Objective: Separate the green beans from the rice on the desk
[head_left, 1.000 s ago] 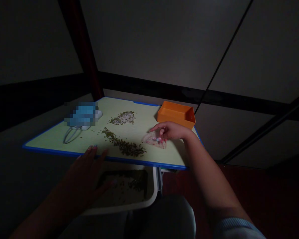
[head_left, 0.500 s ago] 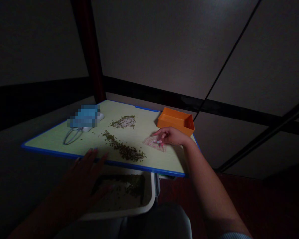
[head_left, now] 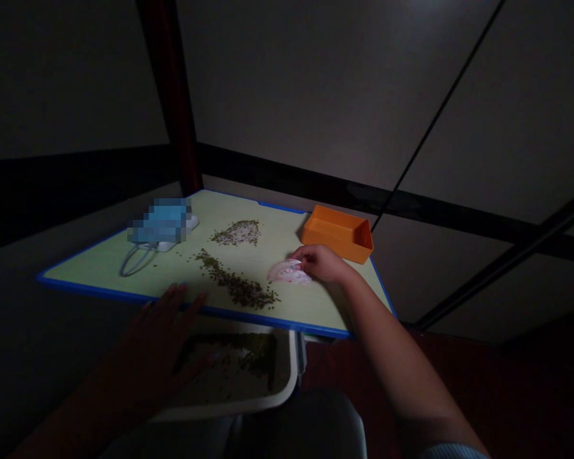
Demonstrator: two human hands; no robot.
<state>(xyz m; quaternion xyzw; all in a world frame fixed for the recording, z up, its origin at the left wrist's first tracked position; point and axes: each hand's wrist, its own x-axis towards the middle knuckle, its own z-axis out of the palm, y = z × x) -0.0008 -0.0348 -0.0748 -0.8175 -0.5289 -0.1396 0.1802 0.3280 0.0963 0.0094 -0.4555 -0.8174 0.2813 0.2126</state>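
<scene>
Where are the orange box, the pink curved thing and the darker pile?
Orange box (head_left: 337, 220): head view, inside of its back wall.
Pink curved thing (head_left: 288, 274): head view, near its middle.
Darker pile (head_left: 242, 289): head view, its crowded middle.

Dim room (kind unclear): panelled walls (head_left: 310, 95), reddish floor (head_left: 459, 382).

Pixelated blue object (head_left: 160, 220) at left, grey cord (head_left: 125, 257) looped nearer; dark red post (head_left: 169, 102) and grey wall (head_left: 316, 95) on the far side, red floor (head_left: 497, 389) at right
</scene>
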